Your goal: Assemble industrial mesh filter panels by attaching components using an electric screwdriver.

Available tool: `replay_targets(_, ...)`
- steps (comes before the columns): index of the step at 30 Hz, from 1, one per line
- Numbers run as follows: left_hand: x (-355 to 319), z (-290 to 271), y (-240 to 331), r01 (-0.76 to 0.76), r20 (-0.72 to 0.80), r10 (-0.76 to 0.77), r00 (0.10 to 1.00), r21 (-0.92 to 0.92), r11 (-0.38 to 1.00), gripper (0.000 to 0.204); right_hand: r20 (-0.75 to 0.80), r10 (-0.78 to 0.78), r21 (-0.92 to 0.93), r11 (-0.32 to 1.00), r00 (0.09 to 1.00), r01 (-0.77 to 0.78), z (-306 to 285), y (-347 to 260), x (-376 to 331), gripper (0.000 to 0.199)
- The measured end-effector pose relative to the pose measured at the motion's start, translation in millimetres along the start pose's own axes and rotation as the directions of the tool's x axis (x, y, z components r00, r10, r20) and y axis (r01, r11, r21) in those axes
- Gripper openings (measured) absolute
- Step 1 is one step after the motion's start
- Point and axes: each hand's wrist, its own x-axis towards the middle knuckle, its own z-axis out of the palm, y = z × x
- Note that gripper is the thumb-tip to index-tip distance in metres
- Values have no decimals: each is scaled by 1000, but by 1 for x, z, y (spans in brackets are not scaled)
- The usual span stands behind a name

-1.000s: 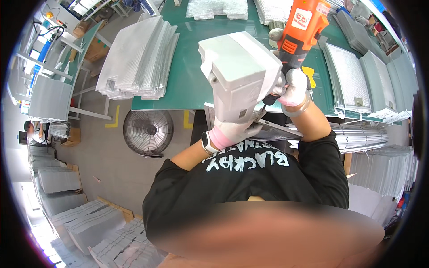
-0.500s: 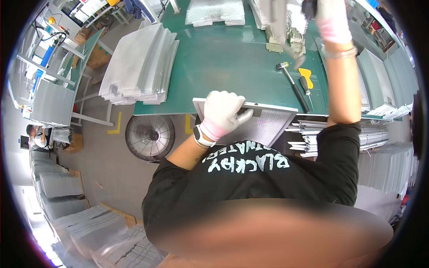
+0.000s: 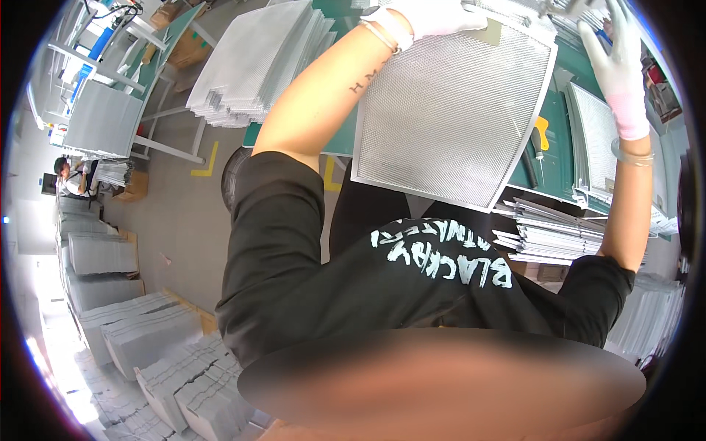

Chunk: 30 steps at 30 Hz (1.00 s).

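A framed metal mesh panel (image 3: pixel 448 121) stands tilted up in front of me, above the near edge of the table. My left hand (image 3: pixel 441 16), in a white and pink glove, grips its far edge beside a small plain patch; the fingers are partly cut off by the picture's top. My right hand (image 3: pixel 619 70), gloved alike, is raised to the right of the panel, apart from it. Its fingers are spread and hold nothing. Partly behind the panel lie a yellow scraper (image 3: pixel 542 131), a screwdriver (image 3: pixel 537 145) and a dark hammer handle (image 3: pixel 529 169).
A tall stack of mesh sheets (image 3: pixel 254 55) sits on the green table's (image 3: pixel 565 121) left. Framed panels (image 3: pixel 588 140) lean at its right. Metal frame strips (image 3: pixel 551 229) are piled below the edge. A floor fan (image 3: pixel 234 176) and a seated person (image 3: pixel 73 176) are to the left.
My left hand has lifted the panel up and away from my body, over the table edge. The right hand has moved right, away from the metal parts at the back, with its fingers spread.
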Motion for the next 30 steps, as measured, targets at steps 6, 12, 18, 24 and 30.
replay_targets(6,14,11,6,-63,-14,62,998,-8,998,40,33,-83,-22,996,996,84,12,0,-21,84)
replay_targets(12,18,17,11,-59,36,59,998,0,998,42,331,110,-100,992,937,-81,13,-18,-34,81)
replay_targets(18,-7,35,34,-162,-16,162,987,39,986,42,434,44,176,976,900,-132,52,-1,-63,59)
replay_targets(24,-13,49,14,-160,20,159,987,85,983,40,418,111,107,980,902,-171,54,-13,-85,54)
replay_targets(30,-21,55,17,-204,-29,207,978,80,976,37,416,258,121,934,872,-335,65,-2,-116,55)
